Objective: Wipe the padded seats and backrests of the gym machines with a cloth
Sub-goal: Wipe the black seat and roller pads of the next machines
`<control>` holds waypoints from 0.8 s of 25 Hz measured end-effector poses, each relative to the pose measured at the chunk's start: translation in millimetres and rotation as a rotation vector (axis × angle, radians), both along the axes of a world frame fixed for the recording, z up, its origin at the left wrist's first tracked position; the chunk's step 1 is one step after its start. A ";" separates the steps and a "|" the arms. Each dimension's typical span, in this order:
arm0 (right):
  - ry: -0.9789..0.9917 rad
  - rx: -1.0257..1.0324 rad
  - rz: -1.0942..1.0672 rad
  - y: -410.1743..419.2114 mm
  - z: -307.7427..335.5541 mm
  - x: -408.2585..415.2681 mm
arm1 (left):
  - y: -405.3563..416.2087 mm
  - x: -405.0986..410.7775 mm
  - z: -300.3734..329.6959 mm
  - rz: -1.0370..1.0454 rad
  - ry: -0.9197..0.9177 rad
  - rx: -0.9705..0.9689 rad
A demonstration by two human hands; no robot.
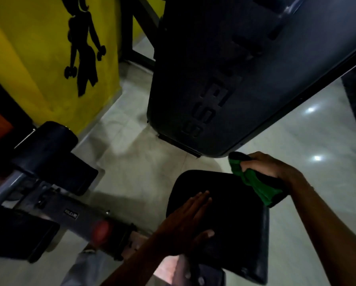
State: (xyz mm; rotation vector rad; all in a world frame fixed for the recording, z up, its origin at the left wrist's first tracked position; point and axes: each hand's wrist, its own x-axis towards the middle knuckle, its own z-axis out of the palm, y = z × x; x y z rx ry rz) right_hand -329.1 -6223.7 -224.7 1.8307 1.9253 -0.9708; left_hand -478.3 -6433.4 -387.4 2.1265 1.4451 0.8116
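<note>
While the left hand (188, 221) lies flat on the black padded seat (230, 223), its fingers straight and together and the thumb spread toward the near edge, the right hand (270, 168) curls its fingers around a green cloth (253, 182) at the seat's far right corner. A loose end of the cloth hangs down from the fist across that corner, touching the pad. The seat sits low in the middle of the view, its side wall facing right over a pale glossy floor (131, 162) that shows 2 bright light reflections. Just beyond the right hand rises a large dark machine shroud (245, 69) with raised lettering. To the left stand 2 black roller pads (49, 145) on a grey metal frame (73, 205), with a blurred red knob (100, 231) near the left forearm. Behind them is a yellow wall (28, 48) bearing a black figure silhouette (84, 48) holding dumbbells.
</note>
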 end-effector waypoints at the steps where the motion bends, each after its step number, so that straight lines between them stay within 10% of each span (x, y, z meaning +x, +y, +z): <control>1: -0.025 -0.074 0.022 9.8 -10.4 -15.9 | 4.0 -7.0 -2.8 -0.045 -0.005 0.017; 7: -0.093 -0.319 0.189 36.7 -81.9 -91.8 | 25.2 -41.8 -13.5 -0.275 0.143 0.041; 14: -0.122 -0.432 -0.218 66.4 -68.4 24.4 | 48.9 -65.0 -22.2 -0.502 0.164 0.051; 20: -0.164 -0.302 0.101 33.7 -86.2 -88.0 | 57.7 -73.6 -14.7 -0.564 0.133 0.075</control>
